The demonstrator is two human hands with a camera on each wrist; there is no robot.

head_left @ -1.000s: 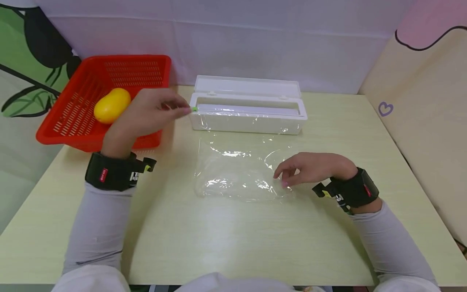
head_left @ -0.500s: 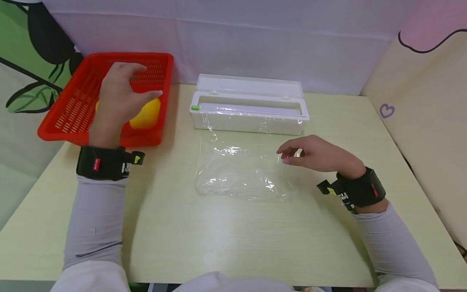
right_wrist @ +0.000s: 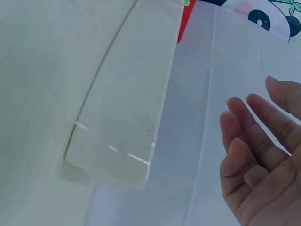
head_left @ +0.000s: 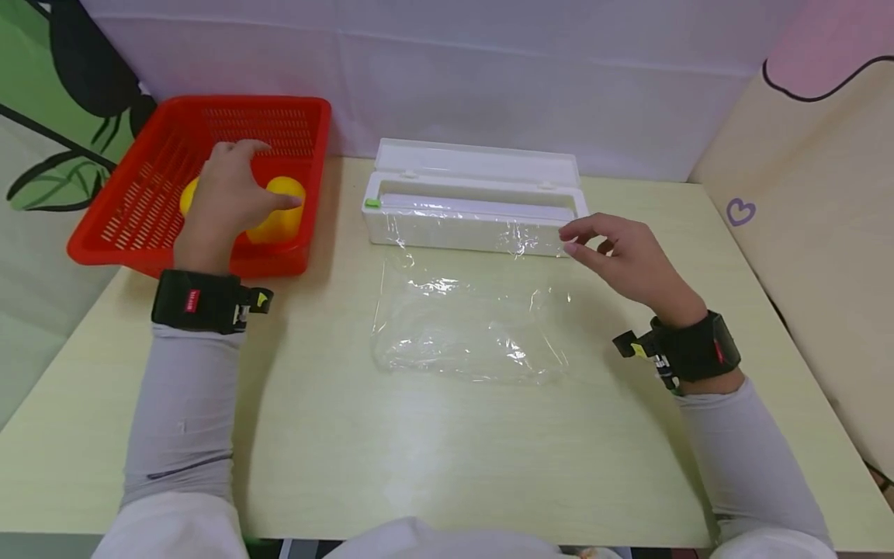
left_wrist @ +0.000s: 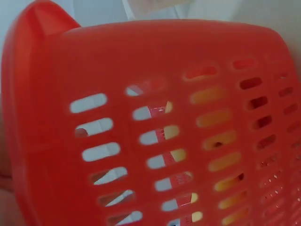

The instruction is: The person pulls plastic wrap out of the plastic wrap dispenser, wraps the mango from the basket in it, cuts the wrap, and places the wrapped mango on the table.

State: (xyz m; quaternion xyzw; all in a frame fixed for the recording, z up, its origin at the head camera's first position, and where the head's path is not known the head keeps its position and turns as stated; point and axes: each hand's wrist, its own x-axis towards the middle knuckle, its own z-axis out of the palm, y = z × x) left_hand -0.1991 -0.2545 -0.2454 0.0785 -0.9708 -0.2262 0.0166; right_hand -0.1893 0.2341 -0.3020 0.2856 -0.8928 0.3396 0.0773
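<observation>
L hand reaches into basket at table's far-left corner, fingers curled over the mango; grip looks begun, fruit not lifted. R hand hovers near right end of the wrap box at far edge centre, fingers loosely spread, holding nothing. One sheet of film lies flat mid-table, just in front of the box. Step, as judged: fetching fruit for wrapping. Next move calls for firm grasp, lift clear of basket rim, set-down on the film's centre. Count: 1 mango, 1 basket, 1 box (lid open), 1 film sheet.
</observation>
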